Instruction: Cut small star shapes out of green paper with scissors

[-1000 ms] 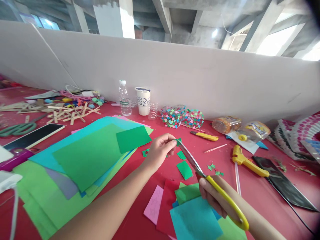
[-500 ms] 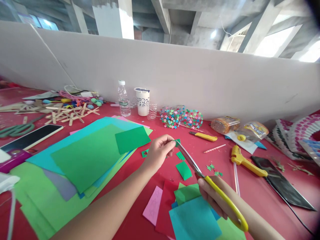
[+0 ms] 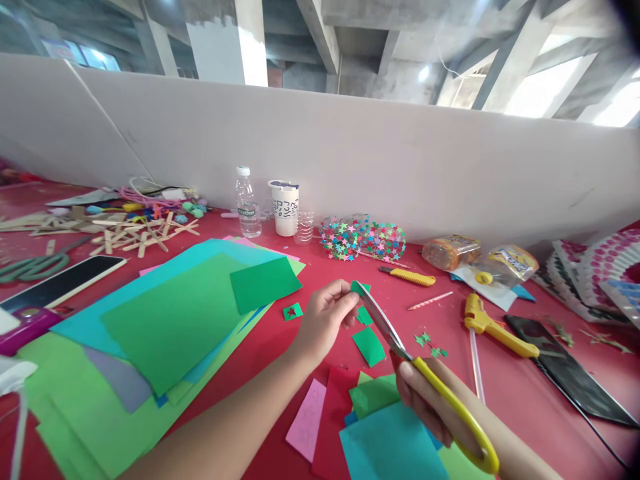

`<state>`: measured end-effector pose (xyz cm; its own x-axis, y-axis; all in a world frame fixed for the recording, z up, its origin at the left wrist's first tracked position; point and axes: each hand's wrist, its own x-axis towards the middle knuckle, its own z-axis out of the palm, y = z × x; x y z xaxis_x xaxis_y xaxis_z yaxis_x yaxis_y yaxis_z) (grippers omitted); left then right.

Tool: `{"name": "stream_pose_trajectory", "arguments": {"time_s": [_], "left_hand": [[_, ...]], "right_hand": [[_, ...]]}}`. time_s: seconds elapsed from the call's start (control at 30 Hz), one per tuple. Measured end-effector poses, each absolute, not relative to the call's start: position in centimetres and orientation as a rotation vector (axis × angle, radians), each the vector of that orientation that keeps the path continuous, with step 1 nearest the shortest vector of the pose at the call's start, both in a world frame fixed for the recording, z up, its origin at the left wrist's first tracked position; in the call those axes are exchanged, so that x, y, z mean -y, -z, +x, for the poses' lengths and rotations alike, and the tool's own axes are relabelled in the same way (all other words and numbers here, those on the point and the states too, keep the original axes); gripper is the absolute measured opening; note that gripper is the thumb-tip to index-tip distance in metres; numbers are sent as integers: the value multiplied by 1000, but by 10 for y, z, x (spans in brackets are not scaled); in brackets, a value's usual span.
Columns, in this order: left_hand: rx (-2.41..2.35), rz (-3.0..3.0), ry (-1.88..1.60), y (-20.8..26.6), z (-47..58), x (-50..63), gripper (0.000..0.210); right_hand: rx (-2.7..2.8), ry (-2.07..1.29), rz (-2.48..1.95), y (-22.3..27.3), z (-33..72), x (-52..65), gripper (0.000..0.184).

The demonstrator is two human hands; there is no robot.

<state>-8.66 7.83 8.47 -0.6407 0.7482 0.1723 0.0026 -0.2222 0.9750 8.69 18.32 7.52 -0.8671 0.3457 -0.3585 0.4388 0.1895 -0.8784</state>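
Observation:
Between thumb and fingers, my left hand (image 3: pixel 331 312) pinches a small piece of green paper (image 3: pixel 361 288) above the red table. My right hand (image 3: pixel 423 393) grips yellow-handled scissors (image 3: pixel 453 407), their blades reaching up-left to the green piece. Whether the blades are cutting into it I cannot tell. Below them lie a green paper rectangle (image 3: pixel 369 347) and a smaller green scrap (image 3: pixel 365 316). Left of my left hand rests a green square with a star-shaped mark (image 3: pixel 293 311). Several small green paper stars (image 3: pixel 423 339) lie right of the scissors.
Large coloured sheets (image 3: pixel 175 320) spread at left, smaller sheets (image 3: pixel 390 440) in front. A utility knife (image 3: pixel 407 276), pencil (image 3: pixel 430 301) and yellow glue gun (image 3: pixel 500 327) lie at right. A water bottle (image 3: pixel 247 207), white cup (image 3: pixel 285 208) and star-filled containers (image 3: pixel 345 239) stand along the partition.
The view has tilted slightly upward. My left hand has shifted a little to the right with the green piece, which now shows more beside the scissor blades.

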Motion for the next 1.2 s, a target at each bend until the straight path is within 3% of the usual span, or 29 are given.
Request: {"name": "stream_pose_trajectory", "arguments": {"time_s": [1.2], "left_hand": [[-1490, 889, -1896, -82, -94, -77, 20]], "right_hand": [[-2335, 1671, 907, -81, 82, -186, 50]]}}
